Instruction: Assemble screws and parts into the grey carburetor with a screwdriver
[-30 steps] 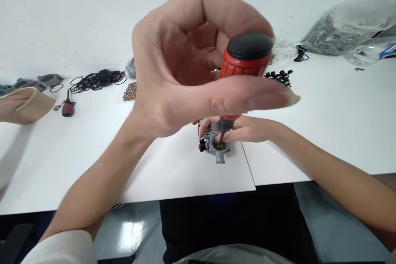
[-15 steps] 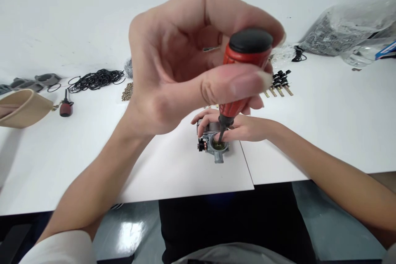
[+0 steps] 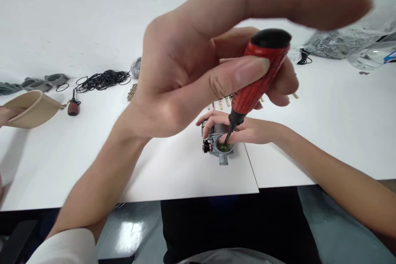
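Observation:
My left hand (image 3: 192, 74) is raised close to the camera, with thumb and fingers round the red handle of a screwdriver (image 3: 260, 74); its index finger stretches out past the black cap. The screwdriver slants down, its tip inside the round opening of a grey metal part (image 3: 223, 159), which has a greenish-yellow inside. My right hand (image 3: 241, 130) lies over the top of this metal part and grips it against the white table, its fingers spread across the body.
At the left a hand holds a beige container (image 3: 34, 111). Near it are a small red screwdriver (image 3: 73, 108), black rings (image 3: 103, 80) and grey clamps (image 3: 57, 79). Brass pieces (image 3: 132, 92) lie behind my left wrist. Bags of parts (image 3: 337, 43) are at the back right.
My left index finger has lifted off the handle and stretched to the right. The screwdriver leans more to the right. The whole view has shifted slightly.

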Demonstrator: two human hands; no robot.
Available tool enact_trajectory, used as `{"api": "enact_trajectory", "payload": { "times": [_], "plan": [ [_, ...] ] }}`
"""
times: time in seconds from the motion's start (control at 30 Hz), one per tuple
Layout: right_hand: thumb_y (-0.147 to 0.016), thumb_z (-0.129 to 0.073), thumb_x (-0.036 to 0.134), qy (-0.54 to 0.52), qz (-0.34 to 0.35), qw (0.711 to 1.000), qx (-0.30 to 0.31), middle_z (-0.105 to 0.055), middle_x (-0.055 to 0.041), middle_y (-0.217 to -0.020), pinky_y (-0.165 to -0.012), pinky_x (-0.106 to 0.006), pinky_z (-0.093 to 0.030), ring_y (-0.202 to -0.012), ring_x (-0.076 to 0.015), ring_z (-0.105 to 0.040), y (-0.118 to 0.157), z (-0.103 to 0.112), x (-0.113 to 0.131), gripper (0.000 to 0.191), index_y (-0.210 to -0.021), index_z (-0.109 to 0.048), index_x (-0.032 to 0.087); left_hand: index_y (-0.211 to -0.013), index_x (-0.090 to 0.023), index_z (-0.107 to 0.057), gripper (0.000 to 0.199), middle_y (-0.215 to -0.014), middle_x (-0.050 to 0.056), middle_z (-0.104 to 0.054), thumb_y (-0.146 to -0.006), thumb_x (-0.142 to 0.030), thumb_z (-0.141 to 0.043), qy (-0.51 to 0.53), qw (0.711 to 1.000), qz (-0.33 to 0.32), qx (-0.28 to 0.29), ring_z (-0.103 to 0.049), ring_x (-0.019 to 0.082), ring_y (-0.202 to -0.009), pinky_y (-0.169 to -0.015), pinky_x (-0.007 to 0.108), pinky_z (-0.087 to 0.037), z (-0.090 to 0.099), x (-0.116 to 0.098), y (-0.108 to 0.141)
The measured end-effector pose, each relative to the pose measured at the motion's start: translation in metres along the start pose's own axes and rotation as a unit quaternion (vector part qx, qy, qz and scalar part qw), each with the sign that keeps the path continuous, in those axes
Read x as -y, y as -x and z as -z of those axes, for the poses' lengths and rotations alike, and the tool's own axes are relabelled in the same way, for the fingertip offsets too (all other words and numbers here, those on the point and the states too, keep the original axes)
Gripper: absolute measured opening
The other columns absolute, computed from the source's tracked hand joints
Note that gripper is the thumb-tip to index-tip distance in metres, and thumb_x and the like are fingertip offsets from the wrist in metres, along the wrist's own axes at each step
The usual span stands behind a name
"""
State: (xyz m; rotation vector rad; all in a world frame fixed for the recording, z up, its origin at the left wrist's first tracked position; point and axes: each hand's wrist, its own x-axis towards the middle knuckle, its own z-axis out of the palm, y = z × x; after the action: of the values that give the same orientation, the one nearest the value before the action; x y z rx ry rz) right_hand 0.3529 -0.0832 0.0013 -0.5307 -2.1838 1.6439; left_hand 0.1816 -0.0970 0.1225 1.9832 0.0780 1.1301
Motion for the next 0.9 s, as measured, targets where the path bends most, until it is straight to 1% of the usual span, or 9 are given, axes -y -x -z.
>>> {"api": "enact_trajectory", "payload": {
  "times": [0.07,0.2,0.27,0.33,0.43,0.6,0.73,0.83,0.9],
  "plan": [
    [-0.089,-0.058,0.018,-0.006,0.004,1.000,0.001,-0.049,-0.0109,-0.146,-0.099,-0.034,-0.053,-0.127,-0.0236,-0.053,0.000,-0.001,0.001,0.029,-0.118,-0.063,0.017,-0.112,-0.012,-0.065,0.083,-0.107,-0.001,-0.064,-0.074,-0.079,-0.036,-0.029,0.999,-0.034,0.000,-0.074,0.013,-0.080,-0.064,0.024,-0.062,-0.002,-0.001,0.001],
    [-0.090,-0.056,0.014,-0.021,0.000,1.000,0.006,-0.058,-0.0095,-0.131,-0.095,-0.032,-0.053,-0.115,-0.0192,-0.059,0.000,-0.001,0.002,0.031,-0.120,-0.061,0.017,-0.108,-0.013,-0.070,0.075,-0.101,-0.004,-0.064,-0.077,-0.074,-0.039,-0.075,0.993,-0.088,0.012,-0.073,0.014,-0.098,-0.086,0.027,-0.061,0.002,-0.005,0.008],
    [-0.089,-0.056,0.014,-0.011,-0.002,1.000,0.003,-0.058,-0.0098,-0.129,-0.098,-0.033,-0.051,-0.116,-0.0198,-0.058,0.000,-0.001,0.002,0.031,-0.120,-0.062,0.017,-0.105,-0.015,-0.072,0.066,-0.099,-0.006,-0.063,-0.079,-0.068,-0.044,-0.106,0.989,-0.104,0.016,-0.071,0.013,-0.106,-0.086,0.023,-0.059,0.006,-0.005,0.010],
    [-0.090,-0.056,0.016,0.000,-0.006,1.000,0.003,-0.057,-0.0106,-0.129,-0.102,-0.036,-0.048,-0.122,-0.0216,-0.055,0.000,0.000,0.002,0.031,-0.120,-0.063,0.016,-0.103,-0.015,-0.073,0.056,-0.095,-0.006,-0.062,-0.078,-0.061,-0.052,-0.131,0.986,-0.104,0.011,-0.071,0.009,-0.099,-0.075,0.016,-0.056,0.009,-0.004,0.009],
    [-0.091,-0.055,0.018,0.008,-0.012,1.000,0.003,-0.056,-0.0112,-0.131,-0.107,-0.039,-0.044,-0.128,-0.0231,-0.051,0.000,0.000,0.005,0.031,-0.121,-0.062,0.016,-0.102,-0.016,-0.073,0.048,-0.089,-0.006,-0.061,-0.078,-0.055,-0.058,-0.134,0.987,-0.092,-0.010,-0.070,0.005,-0.089,-0.066,0.015,-0.052,0.010,0.002,0.007],
    [-0.093,-0.053,0.018,0.036,0.000,0.999,0.000,-0.055,-0.0105,-0.134,-0.118,-0.041,-0.033,-0.137,-0.0230,-0.043,0.000,-0.001,0.010,0.027,-0.118,-0.063,0.017,-0.096,-0.016,-0.064,0.049,-0.074,-0.005,-0.061,-0.076,-0.060,-0.069,-0.076,0.996,-0.035,-0.030,-0.062,0.006,-0.066,-0.054,0.024,-0.045,0.014,0.014,0.006],
    [-0.094,-0.055,0.021,0.022,0.000,1.000,-0.008,-0.055,-0.0117,-0.137,-0.113,-0.038,-0.040,-0.131,-0.0225,-0.050,0.000,-0.002,0.010,0.027,-0.119,-0.063,0.015,-0.088,-0.017,-0.061,0.047,-0.065,-0.006,-0.056,-0.072,-0.060,-0.073,-0.013,0.999,-0.036,-0.032,-0.049,0.003,-0.057,-0.052,0.025,-0.040,0.011,0.016,0.007],
    [-0.092,-0.057,0.018,0.000,-0.023,1.000,-0.008,-0.055,-0.0129,-0.140,-0.106,-0.034,-0.046,-0.124,-0.0207,-0.056,0.000,-0.003,0.011,0.033,-0.124,-0.062,0.013,-0.092,-0.016,-0.065,0.049,-0.069,-0.005,-0.060,-0.074,-0.061,-0.067,0.023,0.999,-0.018,-0.028,-0.061,0.006,-0.068,-0.068,0.034,-0.060,0.007,0.012,0.008],
    [-0.091,-0.056,0.014,-0.015,-0.031,0.999,-0.002,-0.058,-0.0123,-0.136,-0.106,-0.033,-0.047,-0.122,-0.0195,-0.058,-0.001,-0.003,0.012,0.035,-0.125,-0.061,0.012,-0.097,-0.014,-0.068,0.052,-0.077,-0.002,-0.067,-0.079,-0.062,-0.059,0.046,0.999,0.005,-0.013,-0.069,0.010,-0.079,-0.081,0.039,-0.066,0.005,0.008,0.009]
  ]
}}
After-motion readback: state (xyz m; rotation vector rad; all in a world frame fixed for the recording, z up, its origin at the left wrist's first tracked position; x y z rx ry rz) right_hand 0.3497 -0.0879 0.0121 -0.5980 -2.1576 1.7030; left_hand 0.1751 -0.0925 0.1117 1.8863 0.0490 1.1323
